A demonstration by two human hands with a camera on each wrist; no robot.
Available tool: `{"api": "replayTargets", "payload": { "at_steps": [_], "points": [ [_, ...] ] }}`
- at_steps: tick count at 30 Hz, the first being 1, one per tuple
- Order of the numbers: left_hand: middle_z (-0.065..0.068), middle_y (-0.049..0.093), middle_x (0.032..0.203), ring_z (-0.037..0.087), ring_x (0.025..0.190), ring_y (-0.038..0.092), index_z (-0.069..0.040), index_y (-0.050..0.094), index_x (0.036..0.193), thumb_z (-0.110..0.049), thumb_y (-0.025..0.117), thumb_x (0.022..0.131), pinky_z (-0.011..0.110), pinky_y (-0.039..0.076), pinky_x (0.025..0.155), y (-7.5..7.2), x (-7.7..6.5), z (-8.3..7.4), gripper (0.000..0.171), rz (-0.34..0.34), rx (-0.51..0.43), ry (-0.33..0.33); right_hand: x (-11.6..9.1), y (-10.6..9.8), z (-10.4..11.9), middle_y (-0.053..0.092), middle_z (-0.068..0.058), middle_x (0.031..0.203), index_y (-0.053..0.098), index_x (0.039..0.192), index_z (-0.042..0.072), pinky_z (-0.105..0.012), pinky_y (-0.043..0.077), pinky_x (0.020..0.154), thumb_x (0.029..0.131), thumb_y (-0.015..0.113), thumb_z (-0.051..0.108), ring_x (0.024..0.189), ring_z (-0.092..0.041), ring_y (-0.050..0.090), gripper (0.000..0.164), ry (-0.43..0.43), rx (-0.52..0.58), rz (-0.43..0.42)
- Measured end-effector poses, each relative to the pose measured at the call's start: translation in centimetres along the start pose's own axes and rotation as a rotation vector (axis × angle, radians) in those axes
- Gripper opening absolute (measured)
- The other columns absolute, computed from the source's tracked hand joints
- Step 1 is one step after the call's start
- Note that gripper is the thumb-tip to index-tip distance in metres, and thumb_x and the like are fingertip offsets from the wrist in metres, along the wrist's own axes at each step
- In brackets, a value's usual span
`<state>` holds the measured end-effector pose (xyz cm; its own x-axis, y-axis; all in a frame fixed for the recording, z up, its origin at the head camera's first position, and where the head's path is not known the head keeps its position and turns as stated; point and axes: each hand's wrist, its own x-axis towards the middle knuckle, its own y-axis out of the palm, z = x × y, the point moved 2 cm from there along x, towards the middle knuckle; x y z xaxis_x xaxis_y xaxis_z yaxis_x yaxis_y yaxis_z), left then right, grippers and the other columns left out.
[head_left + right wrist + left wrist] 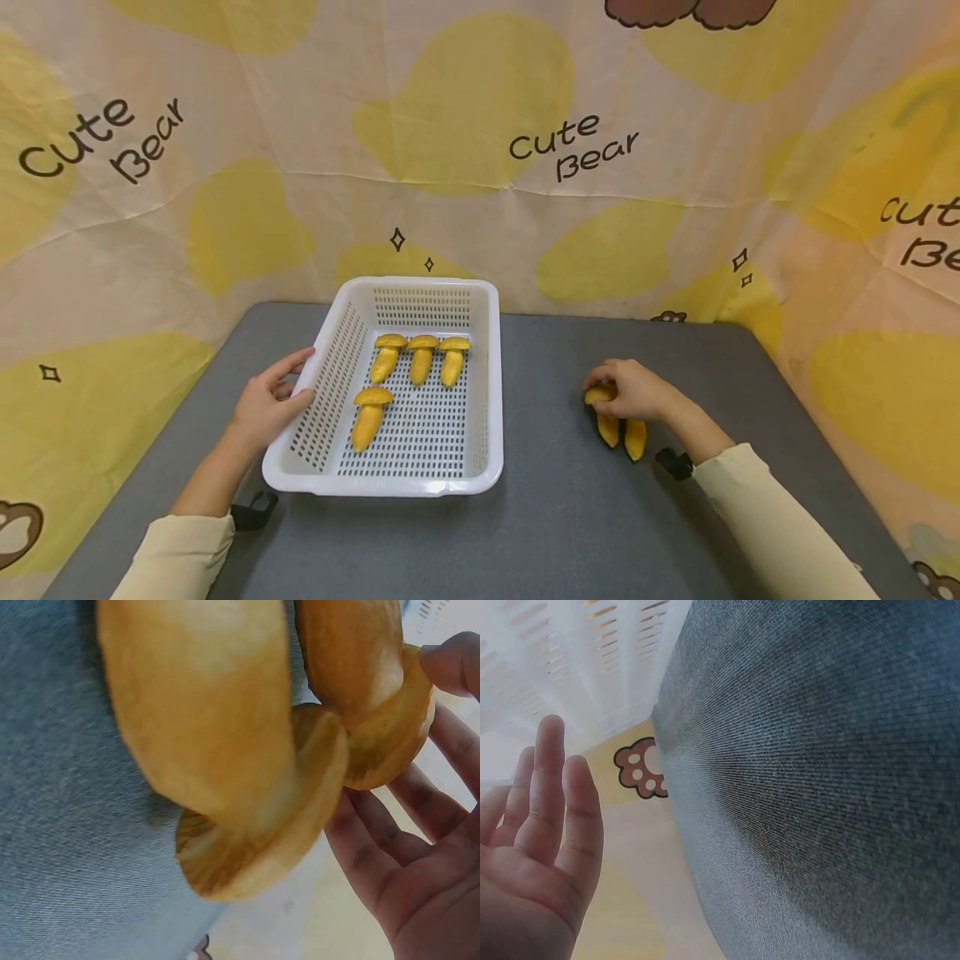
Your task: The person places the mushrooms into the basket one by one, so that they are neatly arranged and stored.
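Note:
A white perforated plastic basket stands left of centre on the table. Inside it, three yellow toy-like mushrooms lie in a row towards the back, and a single mushroom lies nearer the front left. My left hand is at the basket's left side, fingers loosely extended and fingertips right at the rim. On the right, my right hand pinches the cap of a yellow mushroom between thumb and fingers. Beside it a second mushroom lies on the table, its cap hidden under the hand in the head view.
The grey cloth-like tabletop spans the space between basket and right hand. Behind and beside it hangs a printed curtain with yellow patches and "Cute Bear" lettering. A black strap circles the left wrist.

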<state>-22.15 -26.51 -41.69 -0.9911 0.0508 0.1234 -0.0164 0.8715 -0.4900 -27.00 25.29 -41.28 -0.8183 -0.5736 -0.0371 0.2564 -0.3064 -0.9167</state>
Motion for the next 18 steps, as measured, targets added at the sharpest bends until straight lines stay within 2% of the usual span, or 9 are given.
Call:
{"api": "replayTargets", "payload": {
  "at_steps": [5,13,18],
  "points": [
    [0.025,0.049,0.126,0.004,0.07,0.067,-0.007,0.037,0.147,-0.004,0.056,0.09,0.029,0.058,0.055,0.1,-0.1,-0.1,0.06,0.004,-0.011,-0.002,0.1,-0.4,0.6,0.065,0.0,0.102,0.071,0.106,0.012,-0.031,0.048,0.073,0.083,0.069,0.015,0.083,-0.014,0.053,0.024,-0.002,0.017,-0.013],
    [0.026,0.048,0.126,0.004,0.07,0.068,-0.006,0.037,0.147,-0.004,0.056,0.09,0.029,0.058,0.055,0.1,0.0,-0.1,0.061,0.004,-0.013,0.007,0.6,-1.1,1.9,0.063,0.002,0.097,0.07,0.104,0.014,-0.027,0.045,0.069,0.081,0.069,0.014,0.08,-0.012,0.051,0.023,-0.064,0.009,-0.101],
    [0.026,0.048,0.126,0.007,0.071,0.069,-0.007,0.036,0.148,-0.005,0.055,0.09,0.031,0.059,0.055,0.1,0.0,0.1,0.061,0.005,-0.011,-0.003,0.9,-1.6,2.9,0.063,0.002,0.098,0.07,0.104,0.016,-0.027,0.045,0.068,0.082,0.068,0.015,0.08,-0.012,0.051,0.022,-0.069,0.021,-0.124]
  ]
}}
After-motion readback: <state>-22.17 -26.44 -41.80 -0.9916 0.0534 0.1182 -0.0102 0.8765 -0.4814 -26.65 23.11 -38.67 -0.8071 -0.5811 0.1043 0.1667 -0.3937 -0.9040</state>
